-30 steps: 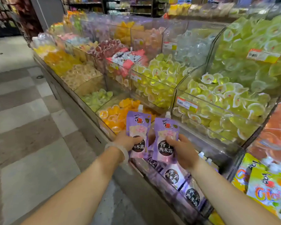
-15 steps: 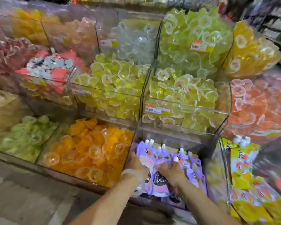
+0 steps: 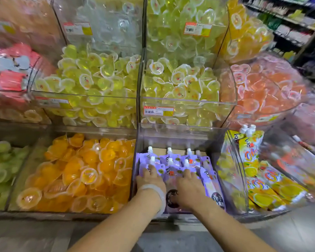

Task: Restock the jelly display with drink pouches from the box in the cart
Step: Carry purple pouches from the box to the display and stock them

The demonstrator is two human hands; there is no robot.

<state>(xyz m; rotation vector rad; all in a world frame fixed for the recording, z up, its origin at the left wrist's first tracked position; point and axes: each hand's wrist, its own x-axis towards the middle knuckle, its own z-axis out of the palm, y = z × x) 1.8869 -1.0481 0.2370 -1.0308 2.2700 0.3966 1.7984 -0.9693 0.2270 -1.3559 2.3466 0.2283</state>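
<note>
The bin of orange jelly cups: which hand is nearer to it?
Left. The left hand rests on the purple pouches beside the orange jelly bin; the right hand is farther right.

A second ago you held two purple pouches (image 3: pixel 171 171) upright in the air in front of the display, one gripped in each hand. Now both lie down inside the clear bin (image 3: pixel 178 131) on top of the other purple pouches, white caps pointing to the back. Your left hand (image 3: pixel 149 179) and right hand (image 3: pixel 188 186) have dropped into the bin and rest palm-down on the pouches, fingers spread forward. Your view has swung right and moved closer to the bins.
</note>
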